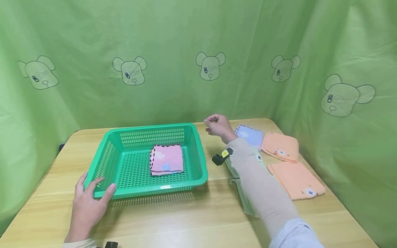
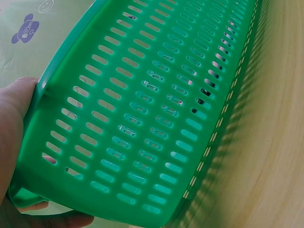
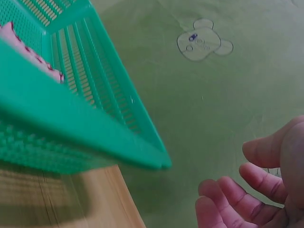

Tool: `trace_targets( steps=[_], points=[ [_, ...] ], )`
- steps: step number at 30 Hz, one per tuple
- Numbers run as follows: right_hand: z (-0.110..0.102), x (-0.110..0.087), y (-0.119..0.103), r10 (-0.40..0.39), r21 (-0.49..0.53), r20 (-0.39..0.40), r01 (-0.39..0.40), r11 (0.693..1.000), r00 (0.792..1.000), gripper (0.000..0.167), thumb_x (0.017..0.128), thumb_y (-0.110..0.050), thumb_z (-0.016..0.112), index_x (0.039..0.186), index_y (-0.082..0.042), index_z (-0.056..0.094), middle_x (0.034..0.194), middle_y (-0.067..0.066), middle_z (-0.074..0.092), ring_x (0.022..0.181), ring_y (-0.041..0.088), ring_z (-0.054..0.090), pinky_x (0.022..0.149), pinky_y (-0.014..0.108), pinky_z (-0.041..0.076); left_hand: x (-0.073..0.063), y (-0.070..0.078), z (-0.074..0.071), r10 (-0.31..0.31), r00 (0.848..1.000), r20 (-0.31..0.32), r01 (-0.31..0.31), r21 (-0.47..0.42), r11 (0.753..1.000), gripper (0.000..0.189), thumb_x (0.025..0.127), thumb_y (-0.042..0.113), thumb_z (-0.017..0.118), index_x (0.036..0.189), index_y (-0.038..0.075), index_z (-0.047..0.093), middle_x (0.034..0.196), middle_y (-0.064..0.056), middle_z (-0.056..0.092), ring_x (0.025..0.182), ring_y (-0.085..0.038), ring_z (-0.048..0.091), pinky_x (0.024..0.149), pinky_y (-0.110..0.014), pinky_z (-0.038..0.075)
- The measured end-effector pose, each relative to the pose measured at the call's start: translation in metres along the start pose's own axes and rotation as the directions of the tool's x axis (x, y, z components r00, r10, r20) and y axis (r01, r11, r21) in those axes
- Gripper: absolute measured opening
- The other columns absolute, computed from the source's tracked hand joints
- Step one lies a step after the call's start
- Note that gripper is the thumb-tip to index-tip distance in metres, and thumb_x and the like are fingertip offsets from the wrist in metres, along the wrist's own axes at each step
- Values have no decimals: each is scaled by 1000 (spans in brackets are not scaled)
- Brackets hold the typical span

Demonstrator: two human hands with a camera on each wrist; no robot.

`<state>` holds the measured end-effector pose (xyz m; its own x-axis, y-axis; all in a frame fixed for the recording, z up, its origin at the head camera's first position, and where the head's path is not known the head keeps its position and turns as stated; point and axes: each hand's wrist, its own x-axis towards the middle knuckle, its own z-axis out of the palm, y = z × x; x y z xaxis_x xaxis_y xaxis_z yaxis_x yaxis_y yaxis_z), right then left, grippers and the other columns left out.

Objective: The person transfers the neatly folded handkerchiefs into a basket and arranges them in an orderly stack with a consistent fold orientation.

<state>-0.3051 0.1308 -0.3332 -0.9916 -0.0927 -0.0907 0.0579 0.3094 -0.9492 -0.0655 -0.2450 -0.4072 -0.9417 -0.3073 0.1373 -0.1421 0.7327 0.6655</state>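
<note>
My left hand [image 1: 88,206] grips the near left corner of a green plastic basket [image 1: 203,165], thumb and fingers spread over its rim. A folded pink towel [image 1: 167,158] with a dark checked edge and a blue patch lies inside, right of the middle. Just off the basket's far right corner, my right hand [image 1: 219,126] hangs in the air with loosely bent fingers and nothing in them. Nearest to that hand is a folded lavender-blue towel [image 1: 250,136] on the table. In the right wrist view the fingers [image 3: 237,202] stand apart from the basket rim.
Two folded orange towels [image 1: 280,146] [image 1: 297,181] lie along the right side of the wooden table [image 1: 173,224]. A pale green towel [image 1: 245,198] is partly hidden under my right forearm. Green curtains [image 1: 173,93] with bear drawings surround the table.
</note>
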Motion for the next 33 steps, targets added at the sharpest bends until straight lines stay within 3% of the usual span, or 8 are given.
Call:
trace_targets(
  steps=[12, 26, 33],
  points=[
    [-27, 7, 23, 25, -67, -68, -30, 997, 997, 32, 97, -16, 58, 122, 2, 51, 119, 20, 56, 103, 35, 62, 85, 33, 56, -2, -2, -2, -18, 1000, 16, 18, 12, 1000, 66, 93, 51, 57, 136, 0, 49, 159, -23, 0, 132, -62, 18, 95, -80, 22],
    [-61, 15, 46, 46, -154, -141, -67, 986, 989, 38, 97, -21, 58, 126, 2, 50, 121, 21, 57, 106, 33, 62, 88, 36, 55, 0, -1, -1, -4, 1000, 2, 4, 15, 1000, 65, 93, 49, 58, 135, 0, 50, 159, -23, 2, 133, -62, 18, 94, -80, 23],
    [-78, 14, 54, 31, -274, -169, -77, 959, 985, 41, 96, -23, 56, 131, -1, 51, 119, 21, 61, 105, 34, 62, 89, 41, 51, 0, 0, -1, 5, 1000, -10, -4, 11, 1000, 64, 93, 49, 59, 134, 0, 51, 159, -23, 4, 132, -62, 20, 94, -80, 23]
  ],
)
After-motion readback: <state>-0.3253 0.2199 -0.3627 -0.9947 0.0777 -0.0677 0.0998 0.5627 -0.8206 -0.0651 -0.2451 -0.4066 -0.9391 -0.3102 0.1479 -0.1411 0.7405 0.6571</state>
